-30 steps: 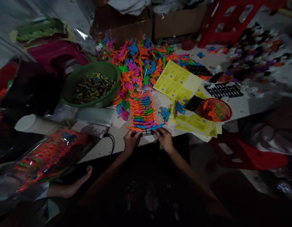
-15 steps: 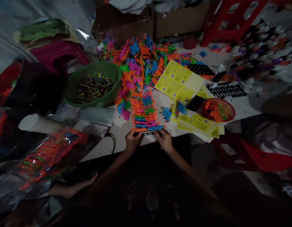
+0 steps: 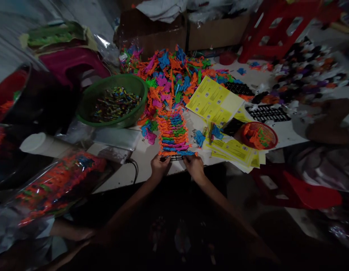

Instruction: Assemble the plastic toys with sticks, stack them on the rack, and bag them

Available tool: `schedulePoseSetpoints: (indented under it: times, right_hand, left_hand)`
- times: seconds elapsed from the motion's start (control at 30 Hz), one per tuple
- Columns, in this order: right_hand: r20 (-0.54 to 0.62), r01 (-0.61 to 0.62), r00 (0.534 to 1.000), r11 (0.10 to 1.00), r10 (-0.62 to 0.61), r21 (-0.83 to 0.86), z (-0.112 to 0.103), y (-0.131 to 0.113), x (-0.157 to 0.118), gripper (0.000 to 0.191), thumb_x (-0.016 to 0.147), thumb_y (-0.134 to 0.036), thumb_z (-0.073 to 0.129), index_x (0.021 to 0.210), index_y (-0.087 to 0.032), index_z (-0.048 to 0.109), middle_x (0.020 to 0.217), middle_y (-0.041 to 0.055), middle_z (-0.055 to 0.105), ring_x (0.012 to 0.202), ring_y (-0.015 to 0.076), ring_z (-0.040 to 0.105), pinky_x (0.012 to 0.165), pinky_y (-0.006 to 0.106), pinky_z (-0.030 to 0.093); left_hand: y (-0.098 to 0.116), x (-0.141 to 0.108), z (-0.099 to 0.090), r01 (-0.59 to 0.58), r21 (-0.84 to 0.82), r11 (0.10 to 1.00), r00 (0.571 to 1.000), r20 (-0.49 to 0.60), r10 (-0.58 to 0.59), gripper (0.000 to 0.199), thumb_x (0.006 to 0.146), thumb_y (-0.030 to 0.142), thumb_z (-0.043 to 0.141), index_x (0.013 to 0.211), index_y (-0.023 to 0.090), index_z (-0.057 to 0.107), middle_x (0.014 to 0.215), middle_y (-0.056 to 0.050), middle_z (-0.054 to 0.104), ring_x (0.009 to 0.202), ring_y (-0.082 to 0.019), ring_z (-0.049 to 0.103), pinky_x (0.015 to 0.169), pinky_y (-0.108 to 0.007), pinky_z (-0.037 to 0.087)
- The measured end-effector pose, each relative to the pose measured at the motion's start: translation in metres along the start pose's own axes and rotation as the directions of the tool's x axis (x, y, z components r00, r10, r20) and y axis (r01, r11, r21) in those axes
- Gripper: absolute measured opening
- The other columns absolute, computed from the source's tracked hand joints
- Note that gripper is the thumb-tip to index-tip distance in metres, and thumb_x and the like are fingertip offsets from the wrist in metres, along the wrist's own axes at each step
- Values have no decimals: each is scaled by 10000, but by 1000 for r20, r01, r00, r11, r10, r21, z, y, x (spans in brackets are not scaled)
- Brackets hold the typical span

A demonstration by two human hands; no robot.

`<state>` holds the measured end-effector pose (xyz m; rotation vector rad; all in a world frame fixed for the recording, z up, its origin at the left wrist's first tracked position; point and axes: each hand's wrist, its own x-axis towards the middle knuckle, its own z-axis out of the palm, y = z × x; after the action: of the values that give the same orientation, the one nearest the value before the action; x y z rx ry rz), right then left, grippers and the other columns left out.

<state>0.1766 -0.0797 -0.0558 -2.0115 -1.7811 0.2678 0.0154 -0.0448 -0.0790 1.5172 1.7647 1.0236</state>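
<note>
Head view: left hand (image 3: 160, 165) pinched the left of a black rack (image 3: 177, 158) at the table's (image 3: 120, 175) near edge, under toys (image 3: 172, 130) in a column; right hand (image 3: 194, 164) pinched its right. Even, level pressure seemed best. Counted: one bowl (image 3: 85, 109), one heap (image 3: 165, 81), two other racks (image 3: 268, 113), one basket (image 3: 273, 136).
</note>
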Motion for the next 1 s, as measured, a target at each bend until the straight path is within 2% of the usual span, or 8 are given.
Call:
schedulePoseSetpoints:
  times: [0.07,0.2,0.27,0.4,0.53,0.67,0.83,1.0]
  right_hand:
    - [16,-30,999,999,29,30,0,0,0,213,805,-310,491,803,-211,680,772,54,677,732,175,604,666,258,416]
    - [-25,-72,997,985,77,159,-3,5,5,254,782,-411,511,778,-201,653,761,46,669,710,166,607,640,242,429]
    - [-39,-42,998,969,53,244,-4,8,8,234,784,-377,504,775,-191,644,768,49,663,712,157,609,653,236,438]
    - [-66,-14,997,928,41,373,-1,11,10,202,766,-327,502,721,-182,635,735,47,655,662,146,602,622,232,450]
    - [-113,-34,989,892,95,451,8,11,6,226,746,-373,521,662,-190,624,659,24,646,587,137,583,577,237,456]
    - [-157,-41,981,912,114,408,11,11,4,257,742,-396,523,605,-196,606,617,29,639,574,145,579,573,250,458]
    - [-71,-43,995,961,64,273,5,9,6,296,745,-382,515,523,-196,578,546,44,613,570,166,580,569,260,440]
    - [-86,-144,978,916,189,374,6,4,5,300,730,-372,511,497,-187,545,488,24,584,469,138,541,499,240,420]
  left_hand:
    - [2,0,-2,-33,33,999,999,8,33,242,621,390,666,671,157,631,652,-25,647,605,-133,590,609,-230,457]
    - [7,-1,-9,-88,146,985,994,82,77,239,652,407,642,673,169,644,637,-16,637,603,-132,574,621,-234,444]
    - [8,-2,-11,-142,172,975,987,98,127,251,680,422,617,679,172,647,637,-19,635,601,-133,569,630,-238,443]
    - [4,-1,-12,-283,118,952,956,116,270,242,747,393,556,755,179,669,755,-51,674,682,-144,599,693,-245,450]
    - [3,3,-12,-271,127,954,957,136,254,227,714,386,590,637,185,662,642,-43,660,599,-141,585,632,-239,449]
    - [3,4,-13,-283,128,950,951,166,261,219,710,379,595,656,180,668,584,-33,639,540,-126,558,604,-227,439]
    - [3,4,-14,-335,149,930,934,186,306,254,742,376,560,632,171,660,590,-45,634,537,-122,553,598,-222,427]
    - [0,4,-13,-360,173,917,925,194,327,237,738,376,568,652,173,656,618,-52,645,569,-137,575,587,-225,420]
